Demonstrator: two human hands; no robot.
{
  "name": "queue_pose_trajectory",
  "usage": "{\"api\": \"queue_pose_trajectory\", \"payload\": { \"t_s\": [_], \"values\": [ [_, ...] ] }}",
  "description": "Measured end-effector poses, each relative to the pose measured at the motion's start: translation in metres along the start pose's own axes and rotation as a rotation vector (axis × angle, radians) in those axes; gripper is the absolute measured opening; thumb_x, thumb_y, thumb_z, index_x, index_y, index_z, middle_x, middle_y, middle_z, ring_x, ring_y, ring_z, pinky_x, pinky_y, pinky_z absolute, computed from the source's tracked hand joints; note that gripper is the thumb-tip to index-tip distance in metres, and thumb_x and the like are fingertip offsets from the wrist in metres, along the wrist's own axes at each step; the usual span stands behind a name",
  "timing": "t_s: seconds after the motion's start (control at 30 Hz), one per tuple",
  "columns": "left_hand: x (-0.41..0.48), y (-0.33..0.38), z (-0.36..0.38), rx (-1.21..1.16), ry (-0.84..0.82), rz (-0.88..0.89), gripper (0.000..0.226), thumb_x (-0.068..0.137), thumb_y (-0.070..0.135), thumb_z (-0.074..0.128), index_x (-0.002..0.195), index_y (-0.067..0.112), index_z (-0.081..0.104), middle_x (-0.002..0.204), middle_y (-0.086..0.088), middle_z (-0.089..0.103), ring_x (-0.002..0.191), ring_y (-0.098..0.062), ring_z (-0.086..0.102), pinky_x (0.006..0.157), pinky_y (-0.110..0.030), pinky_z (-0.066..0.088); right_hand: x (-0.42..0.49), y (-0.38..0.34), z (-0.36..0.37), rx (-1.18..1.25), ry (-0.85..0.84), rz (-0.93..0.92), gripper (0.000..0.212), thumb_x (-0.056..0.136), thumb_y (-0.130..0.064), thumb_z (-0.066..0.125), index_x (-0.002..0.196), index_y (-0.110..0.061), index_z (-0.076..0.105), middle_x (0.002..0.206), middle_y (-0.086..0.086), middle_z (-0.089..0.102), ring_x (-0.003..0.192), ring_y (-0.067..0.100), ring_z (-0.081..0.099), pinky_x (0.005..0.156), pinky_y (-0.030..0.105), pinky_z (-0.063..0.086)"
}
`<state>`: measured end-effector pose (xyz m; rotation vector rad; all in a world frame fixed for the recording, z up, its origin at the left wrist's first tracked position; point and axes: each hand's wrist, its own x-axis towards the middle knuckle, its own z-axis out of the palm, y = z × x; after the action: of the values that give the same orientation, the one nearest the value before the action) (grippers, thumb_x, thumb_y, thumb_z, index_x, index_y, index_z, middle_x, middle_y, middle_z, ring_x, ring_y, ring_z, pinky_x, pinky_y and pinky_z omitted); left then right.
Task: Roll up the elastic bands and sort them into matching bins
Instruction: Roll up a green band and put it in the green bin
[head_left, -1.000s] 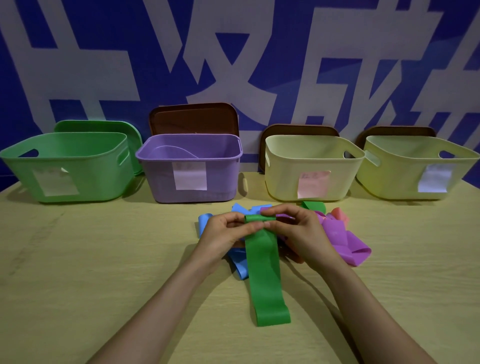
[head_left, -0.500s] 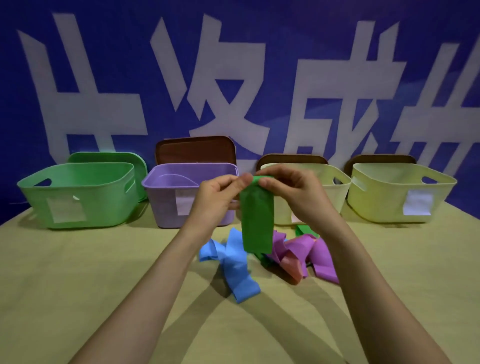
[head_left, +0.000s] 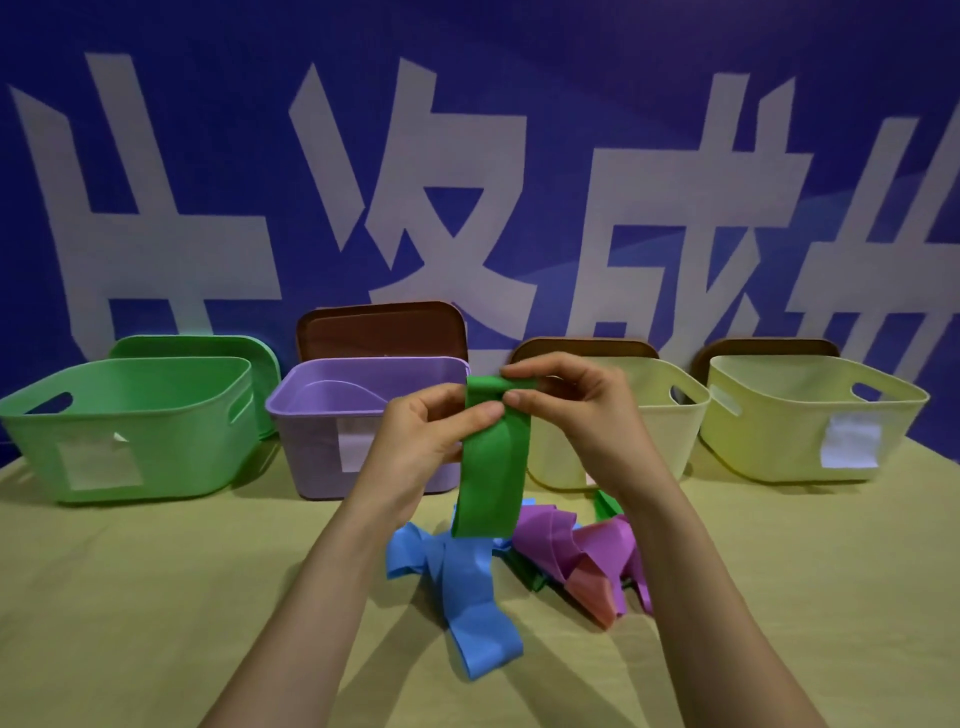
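A blue wall with large white characters backs the yellowish bench. Along its far edge stand a green bin, purple bin, cream bin and yellow bin. A heap of loose bands lies mid-bench. Above it, the left hand and right hand each pinch the rolled top of the green band, whose tail hangs free.
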<state>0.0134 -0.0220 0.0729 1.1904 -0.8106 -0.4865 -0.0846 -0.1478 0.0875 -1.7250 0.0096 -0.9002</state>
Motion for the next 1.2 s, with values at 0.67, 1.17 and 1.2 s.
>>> {"api": "queue_pose_trajectory", "payload": {
  "t_s": [0.67,1.17,1.2],
  "values": [
    [0.008,0.005,-0.014,0.035,0.061,0.169,0.025,0.062,0.011,0.073,0.087,0.013,0.071,0.083,-0.002,0.075,0.083,-0.014,0.071,0.076,-0.022,0.056,0.004,-0.002,-0.001,-0.093,-0.139,0.038,0.029,0.075,-0.024,0.065,0.103,-0.016,0.068,0.096,0.008,0.071,0.089,0.013,0.069,0.074,0.022,0.054],
    [0.007,0.010,-0.005,-0.136,0.079,0.034,0.020,0.070,0.021,0.068,0.086,0.010,0.067,0.080,-0.004,0.072,0.075,-0.016,0.069,0.066,-0.022,0.056,0.003,-0.004,0.001,-0.047,-0.072,-0.094,0.027,0.074,0.007,0.067,0.092,-0.014,0.070,0.087,-0.009,0.073,0.090,0.007,0.068,0.079,0.016,0.051],
    [0.006,0.010,-0.005,-0.130,0.069,0.050,0.019,0.070,0.019,0.068,0.086,0.009,0.068,0.079,-0.004,0.072,0.075,-0.016,0.070,0.066,-0.021,0.055,0.003,-0.005,0.000,-0.050,-0.081,-0.100,0.027,0.074,0.008,0.067,0.092,-0.013,0.070,0.088,-0.008,0.073,0.092,0.007,0.068,0.080,0.016,0.051]
  ]
}}
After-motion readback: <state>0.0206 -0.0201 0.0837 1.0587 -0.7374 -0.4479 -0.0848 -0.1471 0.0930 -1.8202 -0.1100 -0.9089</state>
